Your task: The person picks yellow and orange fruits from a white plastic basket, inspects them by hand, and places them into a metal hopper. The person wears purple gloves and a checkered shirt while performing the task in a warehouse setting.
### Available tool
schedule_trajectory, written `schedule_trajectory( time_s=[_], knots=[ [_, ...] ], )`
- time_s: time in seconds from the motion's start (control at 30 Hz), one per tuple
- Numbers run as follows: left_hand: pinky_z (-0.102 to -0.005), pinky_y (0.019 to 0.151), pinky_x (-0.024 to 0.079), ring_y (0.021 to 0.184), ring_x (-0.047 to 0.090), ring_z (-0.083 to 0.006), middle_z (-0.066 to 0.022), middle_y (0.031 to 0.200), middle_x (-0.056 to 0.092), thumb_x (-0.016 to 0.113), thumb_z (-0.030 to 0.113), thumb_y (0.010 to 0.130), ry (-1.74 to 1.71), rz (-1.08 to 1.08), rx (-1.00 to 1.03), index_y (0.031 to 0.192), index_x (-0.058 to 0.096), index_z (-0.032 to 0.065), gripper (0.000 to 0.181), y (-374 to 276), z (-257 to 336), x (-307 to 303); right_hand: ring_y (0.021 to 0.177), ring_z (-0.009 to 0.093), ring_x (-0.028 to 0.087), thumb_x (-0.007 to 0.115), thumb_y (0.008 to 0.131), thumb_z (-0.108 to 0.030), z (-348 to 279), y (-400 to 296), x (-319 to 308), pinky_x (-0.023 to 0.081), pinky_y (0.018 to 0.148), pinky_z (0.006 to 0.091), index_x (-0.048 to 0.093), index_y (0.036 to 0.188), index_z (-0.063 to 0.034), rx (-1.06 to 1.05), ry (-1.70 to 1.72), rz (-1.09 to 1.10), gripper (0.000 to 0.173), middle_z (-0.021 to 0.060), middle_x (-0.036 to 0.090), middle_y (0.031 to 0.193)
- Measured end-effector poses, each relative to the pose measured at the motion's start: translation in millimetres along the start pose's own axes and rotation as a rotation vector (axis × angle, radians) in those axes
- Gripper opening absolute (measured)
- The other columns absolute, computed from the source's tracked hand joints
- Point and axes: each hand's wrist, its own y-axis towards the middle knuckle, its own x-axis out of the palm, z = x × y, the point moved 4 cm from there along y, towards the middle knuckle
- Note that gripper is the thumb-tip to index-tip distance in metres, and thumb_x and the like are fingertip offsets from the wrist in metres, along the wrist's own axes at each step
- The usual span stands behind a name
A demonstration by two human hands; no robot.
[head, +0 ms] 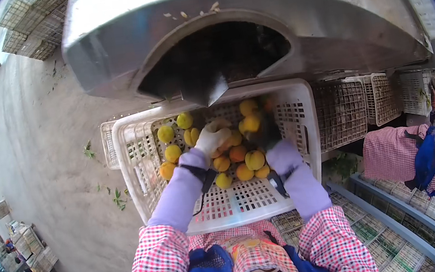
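Before me stands a white plastic crate [233,219] with slotted walls, and several yellow and orange peaches [254,160] lie on its floor. My left hand [214,137], in a white glove, reaches down among the fruit near the middle of the crate. Its fingers are curled and partly hidden, so a hold on a peach cannot be made out. Over the crate's right side is my right hand [269,131], dark and blurred, beside yellow peaches [250,123]. Whether it grips anything is unclear.
A metal machine [333,42] with a dark arched opening overhangs the crate's far side. Empty-looking crates [340,112] stand to the right. A co-worker in a checked garment [386,152] is at far right, beyond blue metal rails [396,221]. Leaves [118,199] lie on the concrete floor.
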Motion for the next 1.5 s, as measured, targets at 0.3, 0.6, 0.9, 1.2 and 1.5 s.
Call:
schedule_trajectory(
  time_s=[0.3, 0.6, 0.9, 1.2, 1.5],
  knots=[
    [-0.0389, 0.092, 0.055, 0.113, 0.067, -0.0289, -0.0166, 0.135, 0.062, 0.06, 0.031, 0.098, -0.282, -0.086, 0.598, 0.136, 0.056, -0.0017, 0.05, -177, 122, 37, 0.147, 0.038, 0.039, 0.088, 0.075, -0.023, -151, -158, -32, 0.033, 0.121, 0.0453, 0.038, 0.154, 0.0045, -0.764, 0.305, -0.06, 0.097, 0.0254, 0.036, 0.16],
    [-0.0389, 0.088, 0.055, 0.105, 0.068, -0.0304, -0.0182, 0.126, 0.066, 0.067, 0.018, 0.093, 0.001, 0.169, 0.697, 0.123, 0.063, -0.0011, 0.036, -226, 198, 19, 0.134, 0.041, 0.051, 0.093, 0.061, -0.022, -219, -182, -37, 0.044, 0.112, 0.0488, 0.059, 0.133, 0.0017, -0.832, 0.121, 0.53, 0.083, 0.0252, 0.049, 0.149],
    [-0.0361, 0.086, 0.054, 0.104, 0.064, -0.0204, -0.0103, 0.131, 0.062, 0.057, 0.039, 0.106, -0.991, 0.099, 0.4, 0.137, 0.058, 0.0066, 0.045, -229, 152, 3, 0.107, 0.04, 0.064, 0.088, 0.069, -0.038, -275, -45, -29, 0.053, 0.091, 0.0498, 0.069, 0.115, -0.0036, -0.759, -0.209, 0.7, 0.061, 0.0223, 0.063, 0.124],
    [-0.0452, 0.109, 0.051, 0.12, 0.063, -0.0272, -0.0125, 0.128, 0.065, 0.062, 0.046, 0.103, -1.29, -0.207, 0.391, 0.133, 0.058, 0.0073, 0.049, -198, 156, -1, 0.119, 0.044, 0.058, 0.088, 0.069, -0.054, -290, -114, -52, 0.047, 0.102, 0.0508, 0.048, 0.146, 0.003, -0.74, 0.079, 0.452, 0.103, 0.0272, 0.056, 0.136],
    [-0.044, 0.115, 0.044, 0.131, 0.057, -0.0296, -0.0178, 0.136, 0.063, 0.041, 0.045, 0.11, -1.209, -0.381, 0.532, 0.141, 0.056, 0.0056, 0.052, -202, 197, 35, 0.114, 0.042, 0.06, 0.082, 0.077, -0.048, -266, -127, -21, 0.047, 0.099, 0.0518, 0.058, 0.134, -0.0006, -0.864, -0.114, 0.788, 0.079, 0.0213, 0.062, 0.129]
  ],
)
